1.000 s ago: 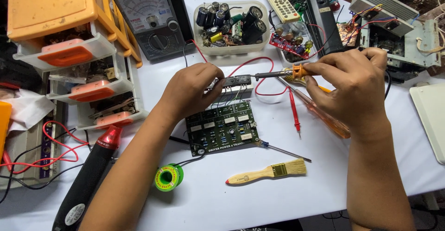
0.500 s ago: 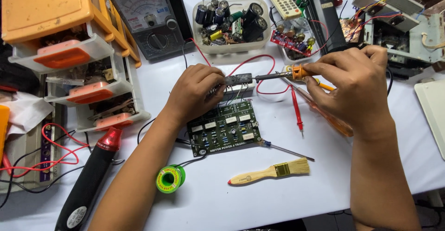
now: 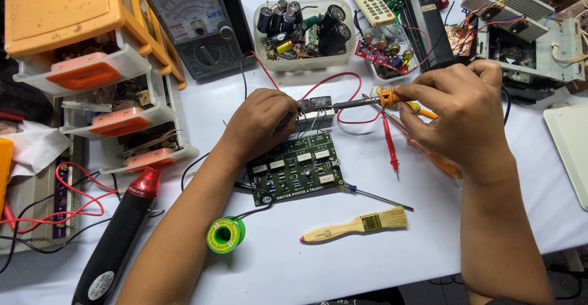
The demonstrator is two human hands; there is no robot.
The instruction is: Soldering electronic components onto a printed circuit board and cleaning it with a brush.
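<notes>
Steady: your left hand (image 3: 263, 124) pinching component, probably transistor (image 3: 315, 106), above circuit board (image 3: 295, 171); right hand (image 3: 456, 118) gripping soldering iron (image 3: 361, 103), keep tip on leads.

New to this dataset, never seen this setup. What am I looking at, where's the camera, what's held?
No machine here: a person works with bare hands, and the single camera sits on their head, looking down at a white table. The right hand holds a soldering iron, tip toward a small component that the left hand steadies at the edge of a green circuit board. Around it lie a solder spool, a brush, a heat gun, an analog meter and a tub of capacitors.
</notes>
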